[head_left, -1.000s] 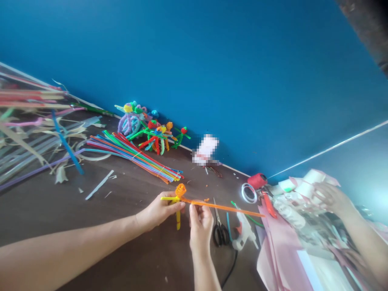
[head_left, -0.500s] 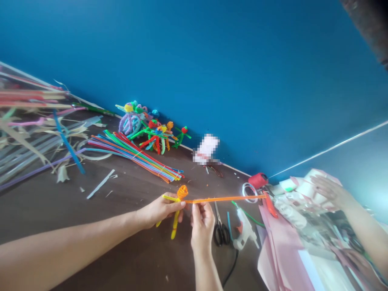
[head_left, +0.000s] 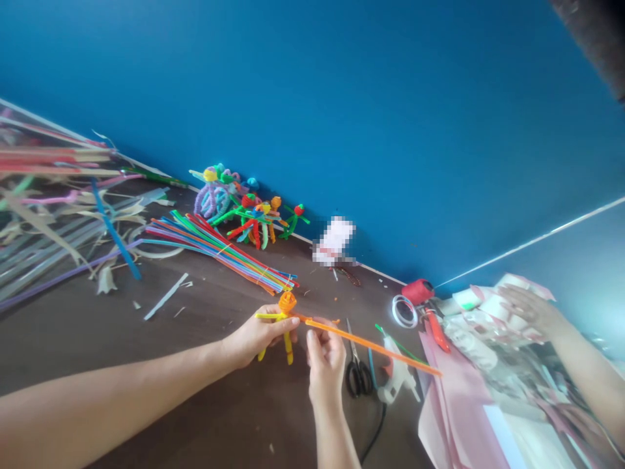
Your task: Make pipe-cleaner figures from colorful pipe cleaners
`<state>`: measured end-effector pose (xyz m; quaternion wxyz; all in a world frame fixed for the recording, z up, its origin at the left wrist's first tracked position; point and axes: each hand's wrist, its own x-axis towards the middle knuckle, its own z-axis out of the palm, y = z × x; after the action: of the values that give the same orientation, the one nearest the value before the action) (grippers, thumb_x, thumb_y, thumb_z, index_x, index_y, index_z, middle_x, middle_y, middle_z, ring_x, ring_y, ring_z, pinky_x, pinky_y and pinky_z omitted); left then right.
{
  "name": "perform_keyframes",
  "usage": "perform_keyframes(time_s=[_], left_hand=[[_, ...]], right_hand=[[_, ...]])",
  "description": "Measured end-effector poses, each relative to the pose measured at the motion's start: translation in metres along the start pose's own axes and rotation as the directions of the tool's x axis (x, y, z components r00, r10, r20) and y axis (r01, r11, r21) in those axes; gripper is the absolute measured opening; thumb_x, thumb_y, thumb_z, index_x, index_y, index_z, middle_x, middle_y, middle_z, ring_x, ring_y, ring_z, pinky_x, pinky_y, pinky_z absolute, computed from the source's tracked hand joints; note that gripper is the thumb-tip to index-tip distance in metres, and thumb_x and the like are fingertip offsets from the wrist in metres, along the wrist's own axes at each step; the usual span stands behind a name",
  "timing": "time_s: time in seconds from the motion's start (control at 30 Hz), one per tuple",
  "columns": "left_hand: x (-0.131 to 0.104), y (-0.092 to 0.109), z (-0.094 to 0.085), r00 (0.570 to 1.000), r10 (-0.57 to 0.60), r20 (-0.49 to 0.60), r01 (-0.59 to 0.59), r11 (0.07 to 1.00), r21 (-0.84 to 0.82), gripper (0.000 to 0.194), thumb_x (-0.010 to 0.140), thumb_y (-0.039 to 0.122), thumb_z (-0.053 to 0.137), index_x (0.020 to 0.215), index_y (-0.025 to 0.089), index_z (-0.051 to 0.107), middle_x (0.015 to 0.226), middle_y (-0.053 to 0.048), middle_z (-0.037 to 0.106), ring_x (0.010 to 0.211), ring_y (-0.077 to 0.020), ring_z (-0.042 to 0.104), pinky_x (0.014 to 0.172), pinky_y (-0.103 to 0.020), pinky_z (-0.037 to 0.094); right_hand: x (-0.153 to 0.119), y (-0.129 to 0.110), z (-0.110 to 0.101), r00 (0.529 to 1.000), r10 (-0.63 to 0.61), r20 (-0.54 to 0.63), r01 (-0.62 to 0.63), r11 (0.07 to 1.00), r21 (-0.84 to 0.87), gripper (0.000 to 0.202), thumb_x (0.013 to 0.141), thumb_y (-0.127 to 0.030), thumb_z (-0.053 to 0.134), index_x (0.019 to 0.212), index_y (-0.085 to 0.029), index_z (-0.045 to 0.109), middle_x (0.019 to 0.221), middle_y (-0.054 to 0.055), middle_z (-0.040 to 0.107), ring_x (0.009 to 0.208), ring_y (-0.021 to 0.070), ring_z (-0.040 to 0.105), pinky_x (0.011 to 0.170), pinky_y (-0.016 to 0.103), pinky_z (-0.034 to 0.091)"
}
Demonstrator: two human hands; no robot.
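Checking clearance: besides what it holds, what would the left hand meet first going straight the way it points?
Probably the right hand, just ahead by the orange stem; with one view, depth is unclear, so it might just miss.

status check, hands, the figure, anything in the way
Left hand pinching yellow-and-orange figure. Right hand at orange pipe cleaner, grip unclear. Scissors and glue gun behind pipe cleaner in view, possible snag.

The left fingers (head_left: 290,323) pinch a yellow pipe-cleaner figure (head_left: 282,316) with a coiled orange head (head_left: 287,301). An orange pipe cleaner (head_left: 381,348) crosses the right fingers (head_left: 336,348); right of these, scissors (head_left: 359,379) and a glue gun (head_left: 399,383) lie on the desk (head_left: 224,417).
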<state>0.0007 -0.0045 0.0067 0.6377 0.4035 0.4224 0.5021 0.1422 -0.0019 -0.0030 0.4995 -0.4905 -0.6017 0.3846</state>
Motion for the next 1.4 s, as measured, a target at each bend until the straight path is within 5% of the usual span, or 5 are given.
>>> perform_keyframes(time_s=[0.13,0.27,0.67,1.4], left_hand=[[0.000,-0.005,0.002,0.995,0.038,-0.094,-0.040,0.999,-0.017,0.025,0.064,0.038,0.061,0.064,0.013,0.062,0.054,0.000,0.057,0.043,-0.0070,0.041,0.042,-0.018,0.032],[0.000,-0.009,0.002,0.993,0.094,-0.066,-0.096,0.995,-0.030,0.023,0.063,0.033,0.063,0.076,0.014,0.066,0.064,-0.003,0.062,0.059,-0.0129,0.052,0.058,-0.023,0.043],[0.001,-0.014,-0.001,0.995,0.103,0.015,-0.104,0.993,0.048,0.023,0.066,0.035,0.061,0.062,0.012,0.061,0.062,-0.003,0.060,0.060,-0.0131,0.052,0.059,-0.024,0.044],[0.000,-0.004,0.004,0.995,0.040,-0.087,-0.040,0.999,-0.001,0.021,0.061,0.035,0.064,0.063,0.015,0.065,0.055,-0.001,0.058,0.050,-0.0109,0.048,0.048,-0.020,0.038]], right_hand=[[0.000,-0.003,0.001,0.992,0.081,0.096,-0.088,0.994,0.066,0.025,0.073,-0.036,0.053,0.085,-0.015,0.051,0.060,-0.003,0.049,0.042,0.0056,0.039,0.036,0.017,0.028],[0.000,-0.007,0.002,0.983,0.091,0.158,-0.105,0.991,0.085,0.027,0.072,-0.037,0.054,0.086,-0.015,0.049,0.059,-0.003,0.048,0.042,0.0060,0.038,0.037,0.018,0.028],[-0.002,-0.003,0.002,0.988,0.137,0.071,-0.144,0.984,0.106,0.019,0.074,-0.034,0.053,0.078,-0.015,0.052,0.049,-0.007,0.039,0.038,0.0051,0.031,0.037,0.018,0.027],[0.000,-0.002,0.004,0.997,0.065,0.042,-0.066,0.997,0.029,0.021,0.073,-0.035,0.053,0.080,-0.015,0.056,0.047,-0.004,0.048,0.039,0.0083,0.042,0.037,0.019,0.033]])
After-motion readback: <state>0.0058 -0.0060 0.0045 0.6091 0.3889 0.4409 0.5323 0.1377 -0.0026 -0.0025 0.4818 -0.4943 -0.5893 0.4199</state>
